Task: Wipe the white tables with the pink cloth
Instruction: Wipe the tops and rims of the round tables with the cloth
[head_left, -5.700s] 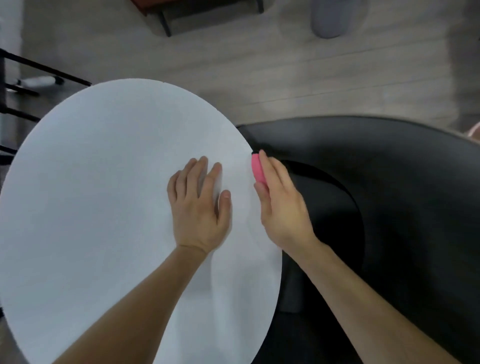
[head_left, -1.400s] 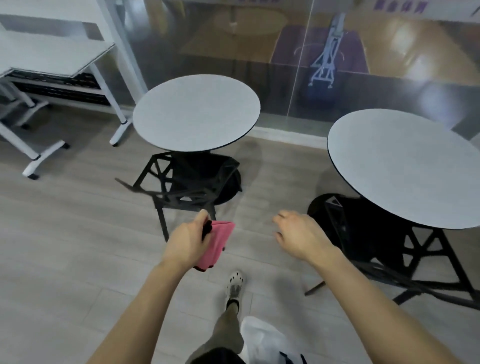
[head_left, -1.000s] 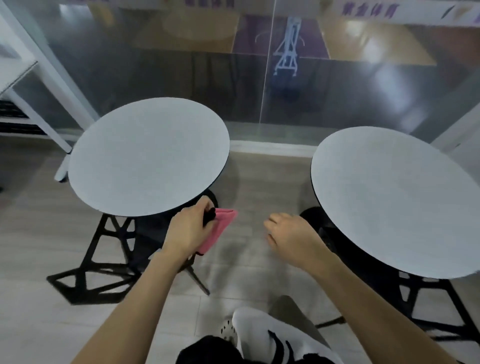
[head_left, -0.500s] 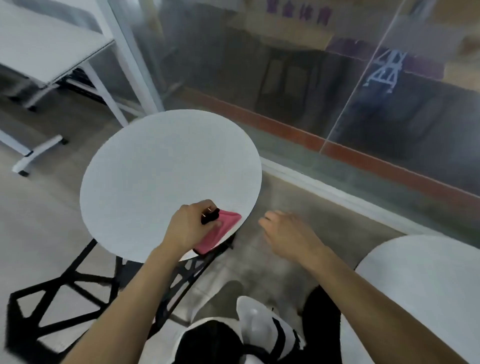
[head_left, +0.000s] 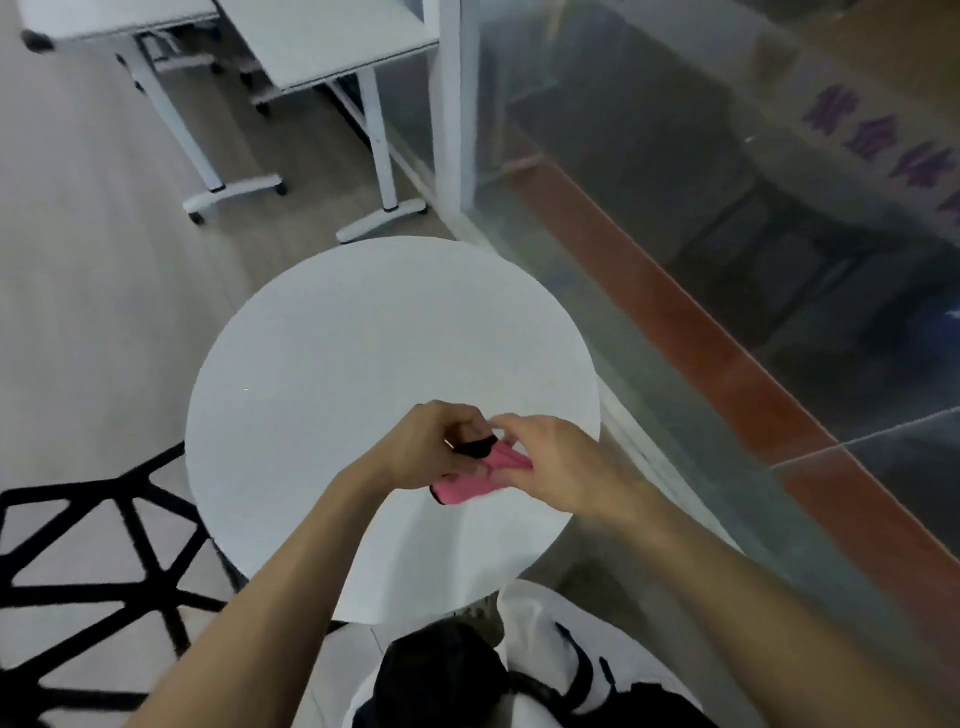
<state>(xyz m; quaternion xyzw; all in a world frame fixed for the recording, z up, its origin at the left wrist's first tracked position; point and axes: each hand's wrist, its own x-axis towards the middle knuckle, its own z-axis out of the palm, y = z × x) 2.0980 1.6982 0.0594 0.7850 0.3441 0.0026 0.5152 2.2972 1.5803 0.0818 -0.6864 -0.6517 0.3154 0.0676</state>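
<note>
Head view, looking down. Round white table (head_left: 363, 353) fills centre of frame. Pink cloth (head_left: 467, 483) sits bunched between both hands, over the near-right part of the tabletop, just below frame centre; cannot tell whether it touches the surface. Left hand (head_left: 423, 449): fingers curled together round the left end of the cloth, knuckles up, with a small black piece (head_left: 475, 447) showing at the thumb; what that piece is cannot be told. Right hand (head_left: 558, 467): fingers bent, tips closed on the right end of the cloth in a pinch. The two hands are just beside each other, fingertips nearly meeting above the cloth. Both forearms are bare and enter from the bottom edge. Black open-frame chair (head_left: 104, 551) is at lower left, beside the table. White rectangular desks (head_left: 332, 41) on white legs are at upper left. Glass partition (head_left: 675, 218) runs down the right side, with purple lettering at upper right. Pale wood-look floor (head_left: 78, 270) is on the left. White and black clothing (head_left: 540, 644) shows at bottom centre, blurred.
</note>
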